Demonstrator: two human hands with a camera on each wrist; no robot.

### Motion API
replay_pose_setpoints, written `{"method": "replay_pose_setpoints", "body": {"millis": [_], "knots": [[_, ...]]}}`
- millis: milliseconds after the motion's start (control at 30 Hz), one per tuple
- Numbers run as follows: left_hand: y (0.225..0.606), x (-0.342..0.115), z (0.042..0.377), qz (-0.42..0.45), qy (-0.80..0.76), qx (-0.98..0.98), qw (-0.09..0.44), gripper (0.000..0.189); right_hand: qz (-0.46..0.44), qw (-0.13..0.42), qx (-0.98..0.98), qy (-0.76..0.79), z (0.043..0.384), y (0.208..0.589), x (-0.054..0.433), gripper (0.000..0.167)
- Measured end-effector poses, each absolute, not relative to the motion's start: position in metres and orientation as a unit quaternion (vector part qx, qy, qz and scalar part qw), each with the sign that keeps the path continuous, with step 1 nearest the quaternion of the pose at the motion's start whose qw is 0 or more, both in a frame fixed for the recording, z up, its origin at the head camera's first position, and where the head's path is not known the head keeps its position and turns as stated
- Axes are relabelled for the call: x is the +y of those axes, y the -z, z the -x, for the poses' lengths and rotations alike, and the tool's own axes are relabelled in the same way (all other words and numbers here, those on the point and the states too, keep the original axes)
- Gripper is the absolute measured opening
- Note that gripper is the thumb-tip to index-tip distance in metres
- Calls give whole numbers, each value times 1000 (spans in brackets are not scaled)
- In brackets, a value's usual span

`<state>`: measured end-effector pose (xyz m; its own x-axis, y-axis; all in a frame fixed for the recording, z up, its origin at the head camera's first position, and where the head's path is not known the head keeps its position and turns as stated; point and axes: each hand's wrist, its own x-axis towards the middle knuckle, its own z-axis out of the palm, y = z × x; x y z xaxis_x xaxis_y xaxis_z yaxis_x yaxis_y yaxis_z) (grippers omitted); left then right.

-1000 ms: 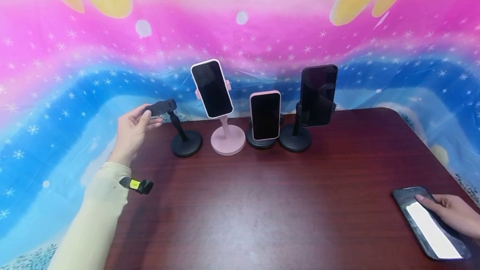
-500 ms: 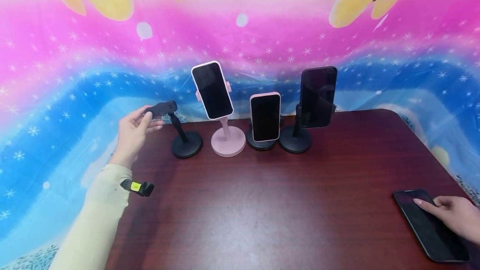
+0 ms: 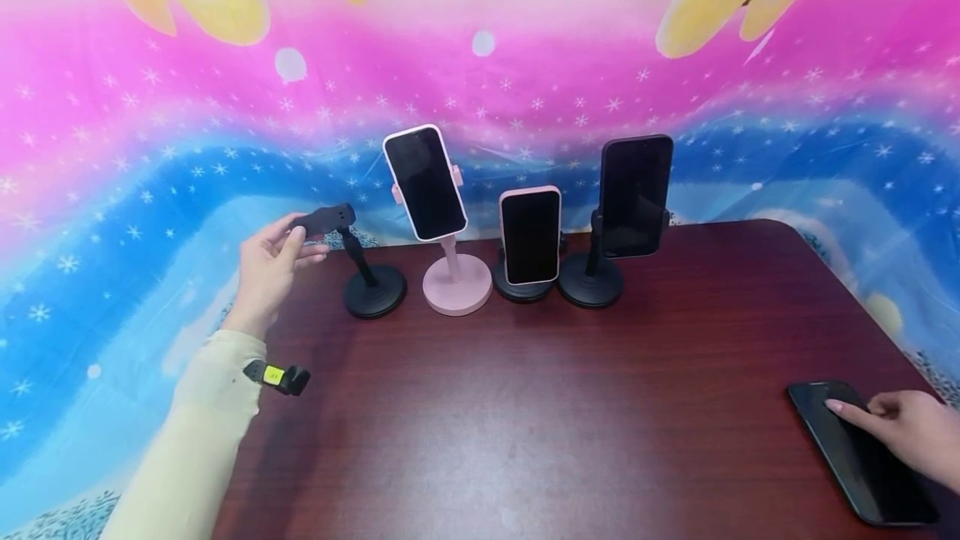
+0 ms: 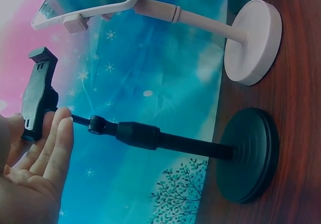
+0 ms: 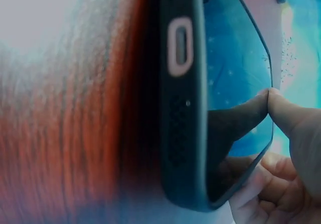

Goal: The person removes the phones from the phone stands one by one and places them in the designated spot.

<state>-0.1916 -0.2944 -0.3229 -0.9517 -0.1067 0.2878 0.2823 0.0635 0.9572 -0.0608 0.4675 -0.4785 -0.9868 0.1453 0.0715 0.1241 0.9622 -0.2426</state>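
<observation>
At the left, my left hand pinches the clamp of a black phone stand between thumb and fingers. The stand's round base rests on the table. In the left wrist view the clamp has nothing in its jaws, and its thin neck joins a jointed black pole. At the right edge, my right hand holds a black smartphone with a dark screen, thumb lying on the glass. The right wrist view shows the phone's bottom edge with its charging port; the fingers behind the phone are partly hidden.
Beside the black stand, a pink stand bears a white-framed phone. Further right are a pink-edged phone and a large black phone on black stands. A patterned cloth hangs behind the wooden table.
A bright white patch on the right-hand phone's screen has gone, leaving it dark, as that phone tilted slightly. The left hand keeps its hold on the clamp.
</observation>
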Motion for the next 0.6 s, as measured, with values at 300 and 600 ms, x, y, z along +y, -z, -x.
{"method": "replay_pose_setpoints", "body": {"millis": [300,600], "knots": [[326,-289,192,32,682,-713,158,39,64,67,-991,-96,58,468,460,69],[333,-288,187,7,685,-717,131,21,54,67,-992,-89,57,463,455,72]]}}
